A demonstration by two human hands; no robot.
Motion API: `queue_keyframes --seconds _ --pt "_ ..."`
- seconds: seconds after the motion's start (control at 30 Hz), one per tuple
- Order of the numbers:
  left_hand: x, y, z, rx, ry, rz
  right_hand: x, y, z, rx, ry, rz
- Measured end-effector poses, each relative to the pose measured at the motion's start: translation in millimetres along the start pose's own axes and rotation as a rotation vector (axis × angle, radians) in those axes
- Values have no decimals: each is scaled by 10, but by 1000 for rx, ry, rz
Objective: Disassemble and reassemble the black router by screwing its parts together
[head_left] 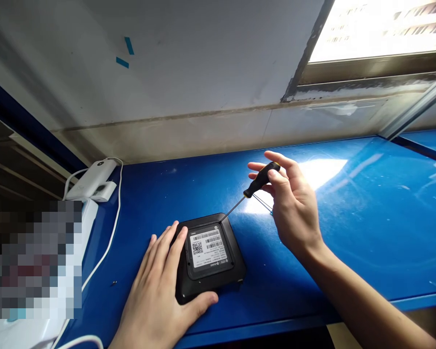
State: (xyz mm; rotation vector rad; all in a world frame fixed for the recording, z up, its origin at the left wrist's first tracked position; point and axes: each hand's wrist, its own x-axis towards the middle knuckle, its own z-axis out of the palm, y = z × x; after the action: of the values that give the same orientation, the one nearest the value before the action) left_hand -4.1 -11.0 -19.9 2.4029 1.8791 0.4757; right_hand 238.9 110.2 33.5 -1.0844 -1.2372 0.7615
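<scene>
A black square device (238, 257) lies label side up on the blue table, with a white label (208, 248) bearing a QR code and barcodes. My left hand (162, 281) rests on its left side and near corner, fingers spread and thumb along the near edge. Above and right of the device, my right hand (294, 203) holds a screwdriver (259, 180) by its black handle between thumb and fingers. The shaft slants down to the left, and its tip meets the device at the far right corner of the recessed panel.
White boxes and a power adapter (94, 179) with a white cable (116, 213) stand at the left. A small screw-like bit (114, 283) lies on the blue table (349, 232). Behind are a wall and window; a metal post rises at right.
</scene>
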Motion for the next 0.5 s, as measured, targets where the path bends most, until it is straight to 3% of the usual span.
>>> queue_keyframes --seconds 0.23,0.43,0.5 --pt "-13 -28 46 9 13 3 10 15 3 -82 -7 -1" --pt "-18 -45 45 23 15 -11 75 -70 -72 72 88 17" --pt "-24 -44 44 25 13 -17 66 -99 -69 91 62 20"
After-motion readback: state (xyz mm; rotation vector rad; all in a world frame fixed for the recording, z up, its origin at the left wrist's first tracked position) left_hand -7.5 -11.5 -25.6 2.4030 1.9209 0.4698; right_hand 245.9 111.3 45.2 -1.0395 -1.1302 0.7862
